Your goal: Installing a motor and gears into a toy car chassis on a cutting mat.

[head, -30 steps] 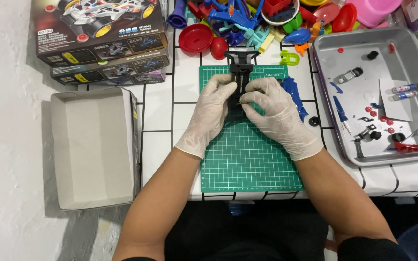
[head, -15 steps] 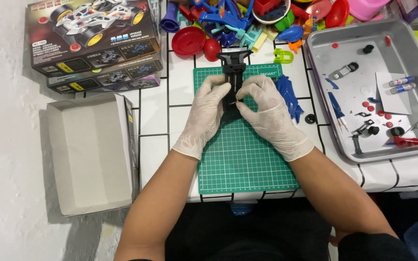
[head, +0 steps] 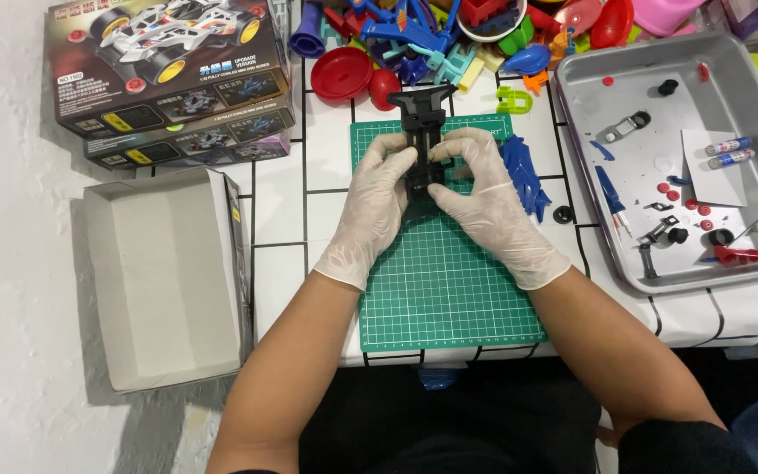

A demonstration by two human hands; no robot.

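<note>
A black toy car chassis point(head: 423, 118) lies lengthwise on the green cutting mat point(head: 445, 281), its far end sticking out past my fingers. My left hand point(head: 370, 206) in a white glove grips its left side. My gloved right hand point(head: 484, 197) grips the right side, thumb and fingers pinched at the chassis middle. The lower part of the chassis is hidden under my hands. A blue plastic part point(head: 524, 175) lies on the mat's right edge, just beside my right hand.
An open empty box lid point(head: 164, 281) sits at left, with stacked toy car boxes point(head: 168, 75) behind it. Colourful plastic toys point(head: 449, 39) pile up at the back. A metal tray point(head: 752, 250) at right holds small parts, screws and two small tubes point(head: 728, 152).
The view has shifted slightly, so everything sits a little lower in the frame. My hands stay on the chassis, fingers adjusting a little around its middle.
</note>
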